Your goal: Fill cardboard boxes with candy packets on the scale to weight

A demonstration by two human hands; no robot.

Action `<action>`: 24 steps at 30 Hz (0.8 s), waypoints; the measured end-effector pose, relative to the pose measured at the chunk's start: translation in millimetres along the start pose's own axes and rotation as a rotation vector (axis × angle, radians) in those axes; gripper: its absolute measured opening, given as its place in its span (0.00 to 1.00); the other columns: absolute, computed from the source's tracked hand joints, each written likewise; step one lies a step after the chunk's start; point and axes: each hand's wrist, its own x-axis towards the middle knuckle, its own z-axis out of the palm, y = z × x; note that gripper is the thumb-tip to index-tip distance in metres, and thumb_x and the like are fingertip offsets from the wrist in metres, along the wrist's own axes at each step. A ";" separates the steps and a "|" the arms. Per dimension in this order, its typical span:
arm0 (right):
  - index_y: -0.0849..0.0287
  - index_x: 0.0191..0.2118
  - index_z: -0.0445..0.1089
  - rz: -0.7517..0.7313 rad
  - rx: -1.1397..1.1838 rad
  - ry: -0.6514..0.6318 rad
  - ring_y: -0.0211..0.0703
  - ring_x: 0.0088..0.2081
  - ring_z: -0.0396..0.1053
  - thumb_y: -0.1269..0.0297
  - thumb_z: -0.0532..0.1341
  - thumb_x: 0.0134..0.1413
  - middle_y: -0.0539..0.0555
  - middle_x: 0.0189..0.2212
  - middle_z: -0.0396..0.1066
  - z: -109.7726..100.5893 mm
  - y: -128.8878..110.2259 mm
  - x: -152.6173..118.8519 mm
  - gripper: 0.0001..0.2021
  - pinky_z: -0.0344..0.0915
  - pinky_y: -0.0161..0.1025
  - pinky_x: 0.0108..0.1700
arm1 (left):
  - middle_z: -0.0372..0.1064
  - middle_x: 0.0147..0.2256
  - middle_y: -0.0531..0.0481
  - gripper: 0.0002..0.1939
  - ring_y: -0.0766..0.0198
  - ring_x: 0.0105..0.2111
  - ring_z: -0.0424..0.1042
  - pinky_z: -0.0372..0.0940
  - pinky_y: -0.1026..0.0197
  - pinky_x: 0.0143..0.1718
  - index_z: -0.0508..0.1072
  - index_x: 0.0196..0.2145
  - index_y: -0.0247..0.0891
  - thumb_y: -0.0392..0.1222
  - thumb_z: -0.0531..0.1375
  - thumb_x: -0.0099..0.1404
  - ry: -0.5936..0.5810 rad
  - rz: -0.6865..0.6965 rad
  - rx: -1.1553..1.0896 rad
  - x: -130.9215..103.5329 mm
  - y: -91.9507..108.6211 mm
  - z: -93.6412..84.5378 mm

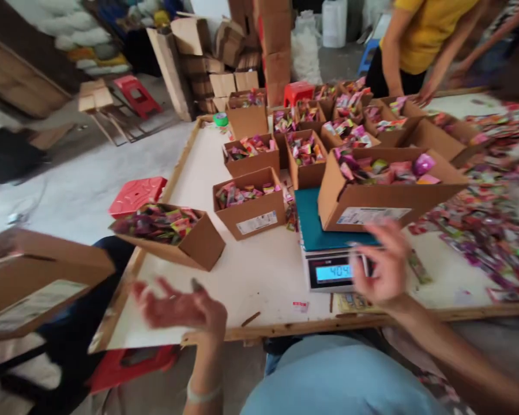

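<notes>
My left hand [179,305] is held palm up above the front left of the white table, fingers spread and blurred, with nothing in it. In front of the scale's display, my right hand [383,262] hangs with its fingers apart and empty. The digital scale [328,253] has a teal top and a lit display whose first digits look like 404. On it rests an open cardboard box [380,199] of small colourful packets, with a white label. Another labelled box [253,210] of packets stands left of the scale. A tilted box [185,239] sits at the table's left edge.
More filled boxes [307,153] stand behind the scale. Loose packets [484,225] cover the table's right side. A person in a yellow shirt [432,29] leans over the far side. At the lower left is another box [38,282], near a red stool [136,193].
</notes>
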 end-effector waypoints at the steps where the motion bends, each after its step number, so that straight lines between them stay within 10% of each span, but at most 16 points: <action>1: 0.47 0.43 0.72 -0.024 -0.126 0.232 0.60 0.74 0.61 0.54 0.66 0.58 0.57 0.62 0.73 -27.8 14.5 7.0 0.09 0.45 0.72 0.79 | 0.51 0.75 0.41 0.34 0.42 0.77 0.51 0.55 0.34 0.77 0.63 0.68 0.47 0.65 0.61 0.72 0.039 0.093 -0.060 -1.6 9.6 26.8; 4: 0.49 0.45 0.68 -0.173 -0.310 0.685 0.58 0.68 0.69 0.46 0.61 0.64 0.62 0.59 0.73 -93.0 45.6 31.4 0.14 0.64 0.65 0.70 | 0.48 0.74 0.41 0.30 0.46 0.80 0.44 0.50 0.37 0.79 0.61 0.64 0.49 0.61 0.62 0.72 0.003 0.379 -0.266 -2.6 41.5 98.1; 7: 0.50 0.45 0.64 -0.055 -0.183 0.716 0.53 0.52 0.80 0.46 0.59 0.64 0.61 0.49 0.75 -123.1 70.5 41.0 0.14 0.76 0.57 0.52 | 0.54 0.72 0.40 0.24 0.46 0.77 0.52 0.54 0.38 0.77 0.64 0.63 0.47 0.53 0.61 0.74 -0.166 0.424 -0.377 0.2 67.0 143.1; 14: 0.52 0.40 0.63 0.369 -0.051 0.746 0.44 0.37 0.81 0.69 0.59 0.59 0.57 0.40 0.78 -137.3 109.2 32.2 0.05 0.75 0.47 0.46 | 0.55 0.72 0.39 0.27 0.46 0.75 0.56 0.60 0.41 0.73 0.67 0.63 0.46 0.54 0.66 0.72 -0.275 0.379 -0.366 8.7 90.9 155.6; 18: 0.57 0.47 0.69 0.318 0.034 0.623 0.41 0.46 0.83 0.66 0.61 0.60 0.61 0.48 0.81 -135.0 118.1 82.0 0.10 0.73 0.42 0.49 | 0.56 0.73 0.38 0.35 0.45 0.76 0.56 0.60 0.41 0.74 0.63 0.68 0.48 0.59 0.68 0.70 -0.417 0.428 -0.404 23.5 96.1 169.5; 24: 0.69 0.33 0.70 0.924 0.538 0.199 0.35 0.55 0.78 0.60 0.46 0.65 0.61 0.62 0.74 -92.3 120.7 174.2 0.21 0.66 0.33 0.43 | 0.49 0.78 0.35 0.50 0.41 0.80 0.45 0.42 0.37 0.80 0.58 0.73 0.45 0.76 0.63 0.64 -0.721 0.124 -0.525 33.9 69.5 234.2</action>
